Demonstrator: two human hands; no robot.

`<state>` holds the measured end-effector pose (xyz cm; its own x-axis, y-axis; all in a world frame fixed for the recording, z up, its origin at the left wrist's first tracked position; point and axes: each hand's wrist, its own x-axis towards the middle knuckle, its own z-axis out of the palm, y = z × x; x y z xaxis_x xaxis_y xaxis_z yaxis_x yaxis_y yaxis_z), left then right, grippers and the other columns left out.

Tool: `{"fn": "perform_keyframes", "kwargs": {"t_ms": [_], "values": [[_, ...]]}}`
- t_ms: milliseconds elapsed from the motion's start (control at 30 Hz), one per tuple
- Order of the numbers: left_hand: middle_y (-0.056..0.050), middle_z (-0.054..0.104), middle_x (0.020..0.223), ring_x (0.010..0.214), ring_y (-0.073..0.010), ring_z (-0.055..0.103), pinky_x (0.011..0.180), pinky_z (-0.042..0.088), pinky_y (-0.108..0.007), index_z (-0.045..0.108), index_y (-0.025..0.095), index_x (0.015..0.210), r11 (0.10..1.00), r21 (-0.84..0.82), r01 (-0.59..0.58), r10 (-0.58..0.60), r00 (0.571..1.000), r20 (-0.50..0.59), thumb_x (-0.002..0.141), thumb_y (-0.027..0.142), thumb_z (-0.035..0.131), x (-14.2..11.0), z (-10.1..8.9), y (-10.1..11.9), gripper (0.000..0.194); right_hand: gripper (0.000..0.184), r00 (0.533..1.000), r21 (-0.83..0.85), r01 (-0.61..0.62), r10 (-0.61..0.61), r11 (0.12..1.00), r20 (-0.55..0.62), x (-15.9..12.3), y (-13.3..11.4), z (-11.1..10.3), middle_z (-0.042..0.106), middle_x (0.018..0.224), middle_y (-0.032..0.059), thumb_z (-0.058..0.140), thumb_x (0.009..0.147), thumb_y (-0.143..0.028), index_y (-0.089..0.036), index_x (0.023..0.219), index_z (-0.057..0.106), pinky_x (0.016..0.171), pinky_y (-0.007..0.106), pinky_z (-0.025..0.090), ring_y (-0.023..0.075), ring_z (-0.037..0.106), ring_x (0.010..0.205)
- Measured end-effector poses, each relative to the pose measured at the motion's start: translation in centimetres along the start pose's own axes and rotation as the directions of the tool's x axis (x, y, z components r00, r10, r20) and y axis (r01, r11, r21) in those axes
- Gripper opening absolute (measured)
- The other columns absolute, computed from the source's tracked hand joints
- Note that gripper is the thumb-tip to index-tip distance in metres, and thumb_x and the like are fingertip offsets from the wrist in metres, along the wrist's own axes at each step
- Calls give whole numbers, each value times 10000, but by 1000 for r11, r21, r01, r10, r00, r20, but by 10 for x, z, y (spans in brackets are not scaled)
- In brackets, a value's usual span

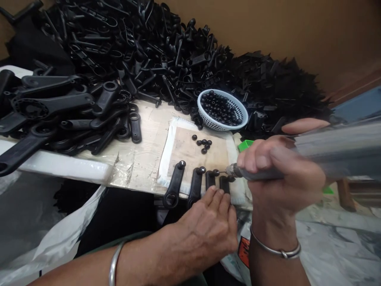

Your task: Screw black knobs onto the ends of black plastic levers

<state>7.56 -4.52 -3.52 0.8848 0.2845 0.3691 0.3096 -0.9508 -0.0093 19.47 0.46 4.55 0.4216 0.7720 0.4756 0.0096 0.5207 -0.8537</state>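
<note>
Four would be too exact, so I see several black plastic crank handles point(175, 184) lined up along the table's front edge, each with a ball knob at its far end. My left hand point(212, 222) presses down on the handles at the right of the row, fingers together, hiding their near ends. My right hand point(279, 167) is wrapped round a grey, motion-blurred power screwdriver point(342, 149). The tool lies nearly level, its thin bit meeting the knob point(216, 172) on one handle under my left hand. Several loose black ball knobs point(204, 142) lie just beyond the row.
A light blue basket point(200, 104) of black knobs stands behind the white-edged work mat point(165, 159). Black plastic parts point(139, 51) are heaped along the back. More crank handles point(56, 101) are piled at left, by a white foam strip point(68, 163). A green object point(244, 145) sits at right.
</note>
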Motion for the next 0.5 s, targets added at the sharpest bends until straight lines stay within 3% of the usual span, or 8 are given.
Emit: {"fn": "perform_keyframes", "kwargs": {"t_ms": [500], "values": [[-252,594,1279,1210,-331,580,1085,405,-466,578,-34,1203,999,-16,33,-33,999,-27,927,102,389,1,-5,0,361,225,998,33,-42,40,999,41,3,3,5,524,439,-93,635,590,-110,-244,753,558,340,265,372,107,419,335]]}}
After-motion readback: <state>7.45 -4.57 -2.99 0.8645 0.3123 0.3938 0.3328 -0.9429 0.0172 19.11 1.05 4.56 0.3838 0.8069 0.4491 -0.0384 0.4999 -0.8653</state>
